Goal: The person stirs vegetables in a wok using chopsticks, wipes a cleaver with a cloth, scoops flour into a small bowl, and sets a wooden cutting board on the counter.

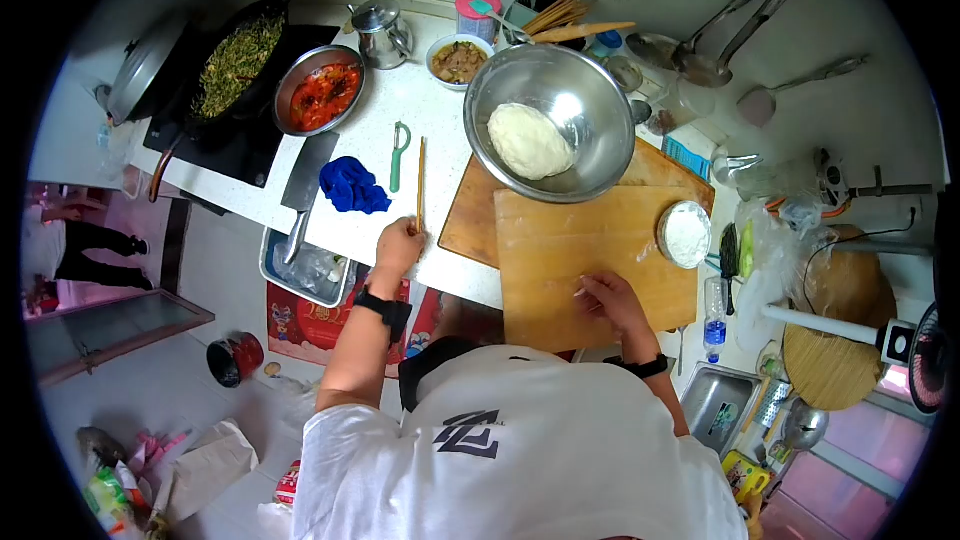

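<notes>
My left hand is closed around the lower end of a pair of chopsticks at the counter's front edge. A green-handled peeler and a crumpled blue cloth lie just beyond it. My right hand is over the near part of a wooden board, fingers loosely bent and nothing seen in them. Behind this board, a large steel bowl holds a lump of dough. To the right, a small bowl of white flour rests on the board's edge.
A cleaver lies at the counter edge above a tray. Farther back are a bowl of red chopped food, a pan of green food, a steel pot and a small dish. A sink is at right.
</notes>
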Demonstrator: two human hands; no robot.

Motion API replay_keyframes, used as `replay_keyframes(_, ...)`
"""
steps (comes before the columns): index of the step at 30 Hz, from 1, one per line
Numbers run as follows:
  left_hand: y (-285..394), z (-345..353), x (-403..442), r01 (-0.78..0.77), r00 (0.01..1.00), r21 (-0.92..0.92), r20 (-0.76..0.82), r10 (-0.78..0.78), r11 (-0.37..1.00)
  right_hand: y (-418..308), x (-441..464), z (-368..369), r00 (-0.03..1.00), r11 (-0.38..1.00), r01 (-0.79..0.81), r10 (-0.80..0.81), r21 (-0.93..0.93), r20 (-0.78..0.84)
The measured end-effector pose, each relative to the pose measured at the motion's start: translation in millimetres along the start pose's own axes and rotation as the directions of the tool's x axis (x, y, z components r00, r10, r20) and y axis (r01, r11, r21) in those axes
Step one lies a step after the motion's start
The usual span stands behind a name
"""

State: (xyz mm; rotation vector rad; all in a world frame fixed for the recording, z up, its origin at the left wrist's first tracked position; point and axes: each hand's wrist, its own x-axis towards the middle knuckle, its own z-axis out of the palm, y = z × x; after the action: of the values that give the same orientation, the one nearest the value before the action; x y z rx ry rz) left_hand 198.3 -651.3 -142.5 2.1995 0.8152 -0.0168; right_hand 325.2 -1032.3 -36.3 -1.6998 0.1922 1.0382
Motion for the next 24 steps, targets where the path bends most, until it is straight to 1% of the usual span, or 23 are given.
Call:
replay_keyframes(2,-22.6,5.2,-6.4,0.142,0.989,-0.182,0.055,-0.135,0.973,3.8,-1.8,-0.7,1.000,1.000,-0.019,0.019,0.004,0.009)
replay_keyframes(3,-21.3,0.1,-10.5,0.150,0.988,-0.173,0.052,-0.143,0.973,6.2,-1.7,0.0,0.999,0.999,-0.032,0.032,-0.001,0.014)
replay_keyframes(6,-0.5,-20.5,-15.5,-0.005,0.990,0.055,-0.142,0.013,0.998,20.6,1.5,1.7,1.000,0.999,-0.025,0.025,0.023,0.000)
replay_keyframes(7,-4.4,-22.2,-11.5,-0.005,0.990,0.056,-0.141,0.013,0.998,22.1,1.1,2.2,1.000,0.999,-0.026,0.026,0.024,0.000)
replay_keyframes(9,-17.9,-27.0,2.4,-0.116,0.944,0.240,-0.275,0.182,0.964,23.5,-1.6,2.4,1.000,0.999,-0.022,0.022,0.025,0.001)
replay_keyframes(10,-17.6,-34.9,9.4,-0.111,0.942,0.289,-0.274,0.194,0.951,25.1,-1.5,2.0,1.000,0.999,-0.022,0.023,0.024,-0.005)
replay_keyframes(11,-15.9,-40.0,14.4,-0.141,0.928,0.251,-0.304,0.216,0.958,28.0,-1.7,0.9,1.000,1.000,-0.019,0.019,0.010,-0.006)
replay_keyframes(13,-12.2,-42.5,27.2,-0.246,0.915,0.147,-0.291,0.279,0.958,28.3,-6.1,0.3,1.000,1.000,-0.018,0.018,-0.006,-0.017)
replay_keyframes(14,-8.7,-40.9,33.2,-0.252,0.915,0.140,-0.287,0.282,0.958,27.7,-8.4,1.4,0.999,0.999,-0.035,0.035,-0.001,-0.031)
replay_keyframes(16,-0.9,-34.9,41.1,-0.386,0.887,0.067,-0.247,0.390,0.920,29.8,-13.2,3.7,0.997,0.998,-0.060,0.060,0.007,-0.056)
replay_keyframes(17,-0.3,-31.0,46.1,-0.393,0.887,0.059,-0.239,0.395,0.918,31.7,-12.9,4.4,0.998,0.999,-0.046,0.046,-0.002,-0.050)
replay_keyframes(19,3.4,-24.7,57.9,-0.313,0.929,-0.123,-0.247,0.277,0.942,28.5,-13.2,8.6,0.998,0.999,-0.031,0.031,-0.007,-0.057)
replay_keyframes(20,2.9,-25.7,64.5,-0.270,0.933,-0.020,-0.252,0.256,0.963,26.1,-14.3,11.4,0.999,1.000,-0.004,0.003,-0.022,-0.054)
replay_keyframes(21,-1.0,-25.4,72.8,-0.276,0.922,0.035,-0.274,0.275,0.961,22.4,-13.2,13.5,0.998,0.999,0.026,-0.028,-0.039,-0.051)
replay_keyframes(23,-2.8,-30.7,84.8,-0.190,0.930,0.036,-0.314,0.192,0.981,19.7,-4.8,11.5,0.998,0.999,0.038,-0.039,-0.030,-0.055)
replay_keyframes(24,-3.7,-37.0,90.5,-0.166,0.941,0.029,-0.293,0.167,0.986,15.5,1.6,10.4,0.998,0.998,0.055,-0.056,-0.025,-0.043)
